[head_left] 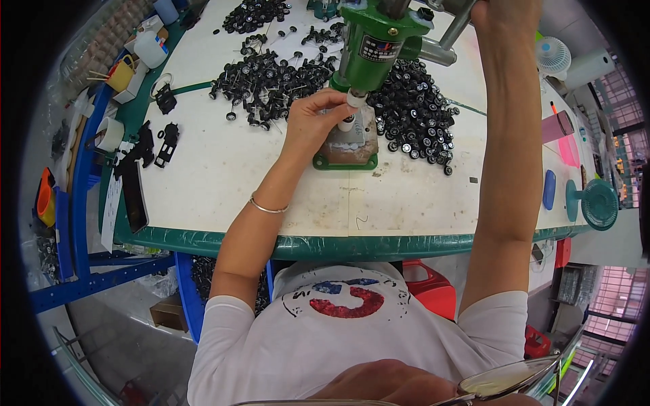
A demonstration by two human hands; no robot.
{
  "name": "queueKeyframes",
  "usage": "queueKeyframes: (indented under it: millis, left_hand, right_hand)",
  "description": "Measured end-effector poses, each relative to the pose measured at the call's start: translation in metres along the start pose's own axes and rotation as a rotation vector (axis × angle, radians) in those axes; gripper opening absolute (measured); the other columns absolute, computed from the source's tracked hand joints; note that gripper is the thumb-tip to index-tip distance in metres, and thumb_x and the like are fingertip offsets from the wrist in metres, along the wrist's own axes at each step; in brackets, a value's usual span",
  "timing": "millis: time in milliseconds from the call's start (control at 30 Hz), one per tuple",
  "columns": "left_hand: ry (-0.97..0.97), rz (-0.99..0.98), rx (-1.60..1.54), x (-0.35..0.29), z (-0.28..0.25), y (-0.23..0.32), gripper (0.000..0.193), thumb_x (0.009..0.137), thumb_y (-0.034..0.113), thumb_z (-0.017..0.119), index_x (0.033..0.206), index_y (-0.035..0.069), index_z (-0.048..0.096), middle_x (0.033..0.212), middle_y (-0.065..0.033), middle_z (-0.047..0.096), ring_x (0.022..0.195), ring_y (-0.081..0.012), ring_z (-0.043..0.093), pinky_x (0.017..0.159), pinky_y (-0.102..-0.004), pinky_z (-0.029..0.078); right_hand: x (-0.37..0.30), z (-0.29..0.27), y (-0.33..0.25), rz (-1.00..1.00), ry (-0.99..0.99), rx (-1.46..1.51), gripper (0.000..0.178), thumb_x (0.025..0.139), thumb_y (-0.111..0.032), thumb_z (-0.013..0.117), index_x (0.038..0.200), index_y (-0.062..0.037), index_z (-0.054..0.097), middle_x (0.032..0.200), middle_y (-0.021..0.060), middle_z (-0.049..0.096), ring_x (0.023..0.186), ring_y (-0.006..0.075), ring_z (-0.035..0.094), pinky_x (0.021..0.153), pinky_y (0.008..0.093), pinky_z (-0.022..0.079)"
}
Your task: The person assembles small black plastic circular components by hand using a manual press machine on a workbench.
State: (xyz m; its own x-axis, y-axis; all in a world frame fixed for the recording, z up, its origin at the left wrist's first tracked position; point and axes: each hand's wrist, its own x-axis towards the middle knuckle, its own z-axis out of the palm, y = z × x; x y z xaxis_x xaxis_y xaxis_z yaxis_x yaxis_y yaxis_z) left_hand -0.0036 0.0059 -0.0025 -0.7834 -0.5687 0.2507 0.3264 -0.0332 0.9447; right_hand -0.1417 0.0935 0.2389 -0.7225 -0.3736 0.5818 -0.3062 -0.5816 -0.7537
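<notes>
A green hand press [359,64] stands on the white table, its metal base plate [363,132] bolted to a green-rimmed foot. My left hand [315,116] is at the press, thumb and index finger pinched together just under the white ram tip [355,100]. A small black wheel [348,119] shows in a white holder by the fingertips; what the fingers grip is too small to make out. My right hand [504,12], partly cut off by the upper edge, is closed round the end of the metal press lever [462,26].
Loose black wheels [420,108] are heaped right of the press. Wheels with thin metal axles [267,84] lie heaped at left. Black plastic parts [167,143] sit at the left edge, a blue object [549,189] and a small fan [598,204] at the right.
</notes>
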Motion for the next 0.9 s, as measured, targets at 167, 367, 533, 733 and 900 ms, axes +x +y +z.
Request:
queueKeyframes:
  millis: [167,367,533,733,900]
  left_hand:
    - [0.013,-0.012,-0.009,-0.001,0.0,-0.001,0.012,0.077,-0.001,0.069,0.089,0.0,0.071,0.087,-0.0009,0.063,0.081,-0.0081,0.057,0.075,-0.0218,0.043]
    - [0.061,0.034,0.05,-0.005,0.003,-0.003,0.012,0.076,0.003,0.07,0.088,0.001,0.071,0.085,-0.0012,0.067,0.075,-0.0068,0.059,0.069,-0.0207,0.047]
    - [0.067,-0.086,0.029,-0.005,0.001,-0.007,0.02,0.074,0.004,0.072,0.095,0.003,0.07,0.084,-0.0001,0.065,0.074,-0.0056,0.057,0.068,-0.0198,0.046]
    - [0.036,0.04,0.167,-0.002,-0.002,0.001,0.03,0.075,0.003,0.071,0.105,0.002,0.066,0.082,-0.0018,0.065,0.077,-0.0072,0.057,0.072,-0.023,0.046]
    - [0.165,-0.109,-0.223,0.003,-0.02,0.008,0.013,0.081,0.001,0.06,0.094,0.002,0.061,0.078,-0.0022,0.059,0.072,-0.0096,0.057,0.067,-0.0235,0.046]
  right_hand:
    - [-0.022,0.001,-0.006,-0.188,0.002,0.085,0.026,0.09,-0.028,0.058,0.074,-0.0108,0.047,0.053,-0.0096,0.029,0.038,0.0012,0.022,0.034,0.0186,0.015]
    - [-0.062,-0.01,-0.008,-0.452,0.02,0.01,0.033,0.086,-0.018,0.042,0.06,-0.0113,0.023,0.05,-0.0011,0.018,0.043,0.0085,0.009,0.041,0.0265,0.01]
    - [-0.057,-0.003,-0.008,-0.427,0.021,0.01,0.035,0.087,-0.017,0.044,0.058,-0.0098,0.026,0.05,-0.001,0.02,0.044,0.009,0.011,0.041,0.0265,0.012]
    - [0.004,-0.013,0.021,-0.112,-0.029,0.009,0.023,0.089,-0.023,0.055,0.072,-0.0086,0.049,0.055,-0.0046,0.032,0.042,0.006,0.026,0.039,0.022,0.021]
    - [0.046,-0.023,0.047,0.25,-0.066,0.023,0.018,0.09,-0.026,0.058,0.083,-0.0095,0.057,0.054,-0.0081,0.038,0.038,0.0022,0.028,0.034,0.0194,0.019]
